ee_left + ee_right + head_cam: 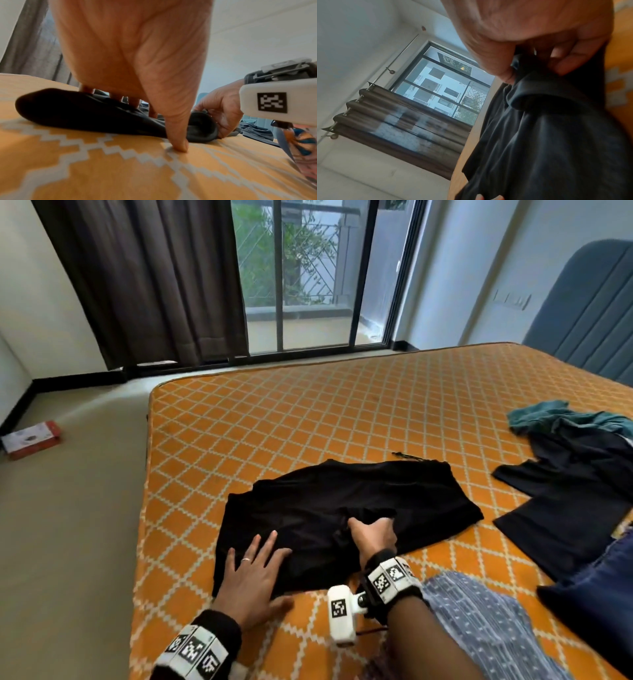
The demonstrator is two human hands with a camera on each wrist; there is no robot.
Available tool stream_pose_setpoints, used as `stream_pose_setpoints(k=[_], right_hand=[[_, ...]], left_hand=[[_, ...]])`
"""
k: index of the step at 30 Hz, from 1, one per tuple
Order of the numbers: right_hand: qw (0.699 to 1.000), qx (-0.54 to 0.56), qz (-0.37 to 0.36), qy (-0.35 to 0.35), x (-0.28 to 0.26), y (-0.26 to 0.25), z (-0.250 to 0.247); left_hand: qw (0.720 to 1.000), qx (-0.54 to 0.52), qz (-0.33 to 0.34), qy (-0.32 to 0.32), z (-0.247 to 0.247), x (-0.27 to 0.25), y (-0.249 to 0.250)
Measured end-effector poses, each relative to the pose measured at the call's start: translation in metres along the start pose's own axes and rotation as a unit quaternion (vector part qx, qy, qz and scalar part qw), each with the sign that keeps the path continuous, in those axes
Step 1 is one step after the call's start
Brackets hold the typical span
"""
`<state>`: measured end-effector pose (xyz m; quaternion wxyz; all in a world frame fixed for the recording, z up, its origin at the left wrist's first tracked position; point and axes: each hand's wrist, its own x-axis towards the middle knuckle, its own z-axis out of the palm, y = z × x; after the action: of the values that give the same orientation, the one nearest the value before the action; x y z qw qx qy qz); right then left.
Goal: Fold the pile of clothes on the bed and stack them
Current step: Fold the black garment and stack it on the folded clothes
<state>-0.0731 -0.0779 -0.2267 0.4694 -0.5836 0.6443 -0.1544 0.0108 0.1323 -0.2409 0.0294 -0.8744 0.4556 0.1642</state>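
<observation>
A black garment [346, 505] lies partly folded on the orange patterned bed [308, 412]. My left hand [253, 573] lies flat on its near left corner, fingers spread and straight, the thumb on the bedcover. In the left wrist view that left hand [133, 67] presses the black garment [77, 112] and the thumb tip touches the bed. My right hand [371, 534] grips a bunched fold near the garment's middle. The right wrist view shows the right hand [530, 44] with thumb and fingers pinching the dark cloth [547, 135].
A loose pile of dark and teal clothes [575, 460] lies at the bed's right side. A blue patterned cloth [479, 621] and denim [603, 594] lie at the near right. A blue headboard [589, 313] stands right. A red box [32, 438] sits on the floor left.
</observation>
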Motion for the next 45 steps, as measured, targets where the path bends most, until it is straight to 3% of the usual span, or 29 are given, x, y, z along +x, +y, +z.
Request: stream_pose_setpoints(k=[3, 6, 7, 12, 15, 18, 21, 25, 28, 30, 33, 36, 39, 45], right_hand=[[1.000, 0.015, 0.006, -0.023, 0.014, -0.001, -0.011], [0.989, 0.127, 0.020, -0.067, 0.028, -0.012, -0.031], [0.983, 0.161, 0.019, -0.086, 0.028, -0.021, -0.039], [0.912, 0.349, 0.002, -0.216, 0.042, -0.072, -0.104], [0.865, 0.462, 0.015, -0.196, 0.082, -0.069, -0.132], [0.874, 0.468, 0.096, -0.092, 0.122, -0.031, -0.144], [0.863, 0.476, 0.143, -0.093, 0.142, -0.007, -0.151], [0.930, 0.346, 0.076, -0.098, 0.143, -0.021, -0.136], [0.990, 0.138, 0.001, -0.018, 0.157, -0.017, -0.112], [0.998, 0.029, -0.051, 0.033, 0.161, -0.015, -0.108], [0.991, 0.095, -0.061, 0.073, 0.171, -0.018, -0.121], [0.971, 0.233, -0.035, 0.048, 0.190, -0.017, -0.135], [0.971, 0.237, 0.012, 0.014, 0.200, -0.004, -0.144], [0.963, 0.271, -0.014, 0.006, 0.200, -0.009, -0.153]], left_hand=[[1.000, -0.009, -0.002, -0.007, 0.005, 0.006, -0.001], [0.999, 0.016, 0.012, 0.045, 0.006, 0.009, 0.005], [1.000, 0.014, -0.009, 0.023, 0.007, 0.007, 0.005], [0.993, -0.006, -0.007, 0.116, 0.000, 0.011, 0.029], [0.992, -0.021, -0.024, 0.122, -0.004, 0.019, 0.037], [0.994, -0.025, -0.039, 0.098, 0.007, 0.030, 0.038], [0.996, -0.028, -0.066, 0.056, 0.018, 0.039, 0.037], [0.996, -0.028, -0.085, 0.004, 0.034, 0.047, 0.030], [0.993, -0.066, -0.091, -0.040, 0.015, 0.045, 0.036], [0.995, -0.047, -0.083, -0.012, 0.007, 0.045, 0.039], [0.995, -0.056, -0.086, -0.014, 0.003, 0.039, 0.040], [0.996, -0.059, -0.065, -0.002, 0.007, 0.036, 0.034], [0.996, -0.071, -0.047, 0.007, 0.007, 0.033, 0.031], [0.980, -0.188, -0.060, 0.027, -0.008, 0.027, 0.033]])
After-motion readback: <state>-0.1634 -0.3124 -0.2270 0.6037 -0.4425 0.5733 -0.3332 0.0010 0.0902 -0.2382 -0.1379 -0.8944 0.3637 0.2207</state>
